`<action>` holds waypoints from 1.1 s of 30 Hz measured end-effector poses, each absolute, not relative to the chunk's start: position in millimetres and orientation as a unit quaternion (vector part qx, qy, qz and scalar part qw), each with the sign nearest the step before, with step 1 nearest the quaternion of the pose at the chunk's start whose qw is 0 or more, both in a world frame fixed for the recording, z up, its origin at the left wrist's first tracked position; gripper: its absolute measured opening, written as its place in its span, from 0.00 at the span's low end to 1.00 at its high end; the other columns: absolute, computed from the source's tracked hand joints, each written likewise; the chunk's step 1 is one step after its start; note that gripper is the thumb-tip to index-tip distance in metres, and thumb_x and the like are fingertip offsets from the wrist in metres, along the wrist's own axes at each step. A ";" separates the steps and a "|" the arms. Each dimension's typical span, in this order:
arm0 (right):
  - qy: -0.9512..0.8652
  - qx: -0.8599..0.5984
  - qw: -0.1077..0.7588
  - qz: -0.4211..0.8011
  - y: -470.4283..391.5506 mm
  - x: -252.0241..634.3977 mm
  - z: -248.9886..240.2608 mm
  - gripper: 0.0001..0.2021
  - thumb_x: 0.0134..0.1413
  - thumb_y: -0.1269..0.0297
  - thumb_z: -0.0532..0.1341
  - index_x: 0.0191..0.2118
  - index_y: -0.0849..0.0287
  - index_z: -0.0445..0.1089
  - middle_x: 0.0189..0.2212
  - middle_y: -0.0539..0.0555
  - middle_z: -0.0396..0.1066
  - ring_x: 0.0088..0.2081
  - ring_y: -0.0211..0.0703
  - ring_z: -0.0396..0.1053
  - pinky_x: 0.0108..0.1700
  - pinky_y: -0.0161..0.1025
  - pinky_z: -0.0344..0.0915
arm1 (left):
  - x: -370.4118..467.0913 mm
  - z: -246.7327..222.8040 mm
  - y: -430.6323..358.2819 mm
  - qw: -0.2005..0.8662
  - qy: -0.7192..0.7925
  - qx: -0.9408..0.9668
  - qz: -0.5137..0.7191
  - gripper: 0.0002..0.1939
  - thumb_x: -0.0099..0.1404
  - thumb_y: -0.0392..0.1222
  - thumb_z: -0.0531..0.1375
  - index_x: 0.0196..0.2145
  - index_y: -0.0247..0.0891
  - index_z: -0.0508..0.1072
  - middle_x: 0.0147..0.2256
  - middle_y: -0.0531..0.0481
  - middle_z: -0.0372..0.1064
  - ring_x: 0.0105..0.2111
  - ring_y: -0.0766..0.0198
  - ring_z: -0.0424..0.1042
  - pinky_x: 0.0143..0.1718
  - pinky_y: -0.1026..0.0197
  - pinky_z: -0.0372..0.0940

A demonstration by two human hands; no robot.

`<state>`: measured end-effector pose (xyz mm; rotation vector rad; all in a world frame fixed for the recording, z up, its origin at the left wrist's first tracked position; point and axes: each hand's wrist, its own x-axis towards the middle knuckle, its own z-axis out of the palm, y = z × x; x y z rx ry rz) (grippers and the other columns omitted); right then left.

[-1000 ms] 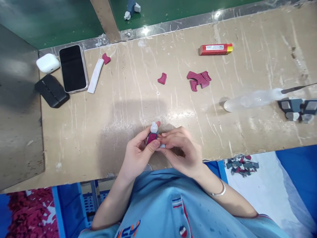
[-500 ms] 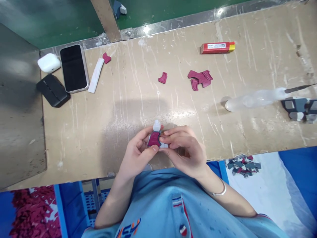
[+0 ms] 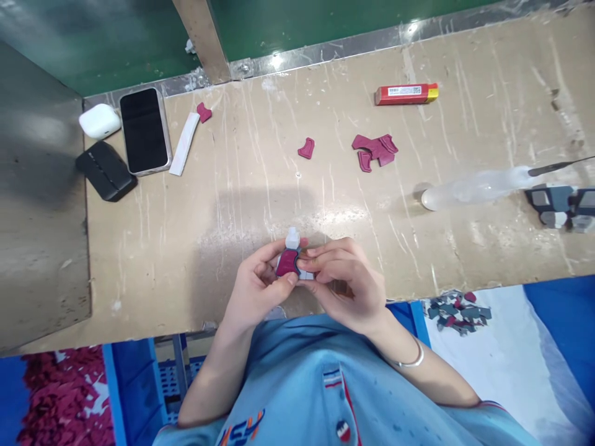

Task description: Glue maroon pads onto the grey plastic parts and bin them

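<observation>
Over the near edge of the worn bench (image 3: 209, 223), both hands pinch one small piece (image 3: 289, 259): a maroon curved part on a grey-and-white base whose white tip points away from me. My left hand (image 3: 258, 285) grips it from the left with thumb and fingers. My right hand (image 3: 346, 282) presses on its right side with the fingertips. Further back lie one maroon part (image 3: 305, 148) and a small heap of maroon parts (image 3: 374, 149).
A phone (image 3: 144, 131), a white earbud case (image 3: 99, 120), a black case (image 3: 106, 170) and a white strip (image 3: 183, 144) lie at the back left. A red tube (image 3: 406, 94) is at the back right; a clear bottle (image 3: 469, 189) and grey parts (image 3: 558, 207) lie right.
The hands shifted the piece slightly; the maroon part shows more fully on top. The view moved a little.
</observation>
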<state>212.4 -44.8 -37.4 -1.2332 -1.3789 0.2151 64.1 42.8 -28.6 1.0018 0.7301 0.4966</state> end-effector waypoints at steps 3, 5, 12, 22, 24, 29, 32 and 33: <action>-0.591 -0.528 0.603 0.093 -44.6 211.3 -38.3 0.13 0.61 0.79 0.69 0.44 0.53 0.73 0.37 0.53 0.85 0.42 0.48 0.83 0.43 0.46 0.84 | 65.4 -27.8 43.3 0.784 0.330 0.465 0.245 0.20 0.55 0.41 0.78 0.46 0.42 0.85 0.45 0.45 0.87 0.40 0.55 0.87 0.41 0.60 0.81; -0.595 -0.524 0.603 0.092 -44.7 211.1 -38.7 0.12 0.62 0.78 0.68 0.44 0.52 0.73 0.36 0.53 0.85 0.41 0.48 0.84 0.42 0.47 0.84 | 65.9 -27.5 43.3 0.773 0.335 0.480 0.245 0.19 0.55 0.40 0.77 0.46 0.41 0.85 0.43 0.45 0.87 0.39 0.55 0.86 0.40 0.60 0.80; -0.604 -0.536 0.585 0.076 -45.7 213.0 -39.0 0.13 0.62 0.78 0.67 0.42 0.50 0.71 0.36 0.52 0.84 0.42 0.50 0.84 0.40 0.48 0.85 | 67.2 -26.4 42.1 0.763 0.338 0.502 0.227 0.20 0.62 0.46 0.74 0.50 0.42 0.79 0.36 0.49 0.82 0.36 0.58 0.83 0.38 0.61 0.77; -0.400 -0.543 0.690 0.264 -49.8 211.0 -39.1 0.21 0.67 0.61 0.69 0.60 0.49 0.65 0.46 0.54 0.78 0.43 0.43 0.81 0.44 0.41 0.81 | 69.6 -0.9 32.7 0.620 0.332 0.634 0.321 0.23 0.65 0.30 0.69 0.55 0.47 0.83 0.47 0.48 0.83 0.49 0.60 0.82 0.54 0.60 0.77; -0.397 -0.534 0.685 0.297 -49.8 211.9 -38.4 0.21 0.68 0.59 0.69 0.61 0.48 0.63 0.42 0.51 0.80 0.42 0.42 0.83 0.43 0.39 0.82 | 69.6 -0.1 30.1 0.651 0.349 0.598 0.310 0.22 0.65 0.34 0.72 0.57 0.45 0.82 0.47 0.48 0.85 0.48 0.58 0.84 0.55 0.58 0.79; -0.406 -0.516 0.721 0.221 -47.5 208.2 -34.5 0.15 0.66 0.64 0.72 0.53 0.48 0.69 0.38 0.48 0.81 0.40 0.40 0.84 0.43 0.35 0.82 | 72.1 -2.5 28.1 0.672 0.369 0.559 0.316 0.12 0.62 0.44 0.77 0.44 0.43 0.87 0.45 0.46 0.87 0.45 0.55 0.87 0.49 0.60 0.82; -0.413 -0.515 0.728 0.186 -46.2 205.1 -34.3 0.12 0.66 0.66 0.71 0.49 0.49 0.70 0.37 0.48 0.80 0.38 0.40 0.83 0.40 0.36 0.81 | 74.8 -4.4 27.5 0.629 0.364 0.586 0.358 0.08 0.64 0.44 0.75 0.41 0.44 0.88 0.40 0.48 0.87 0.40 0.58 0.86 0.44 0.61 0.82; -0.418 -0.518 0.723 0.185 -46.2 205.5 -34.4 0.10 0.67 0.65 0.70 0.48 0.49 0.70 0.36 0.48 0.80 0.37 0.41 0.82 0.39 0.36 0.80 | 76.0 -5.2 27.2 0.611 0.364 0.598 0.369 0.07 0.65 0.45 0.74 0.41 0.44 0.88 0.39 0.48 0.87 0.39 0.58 0.86 0.43 0.61 0.82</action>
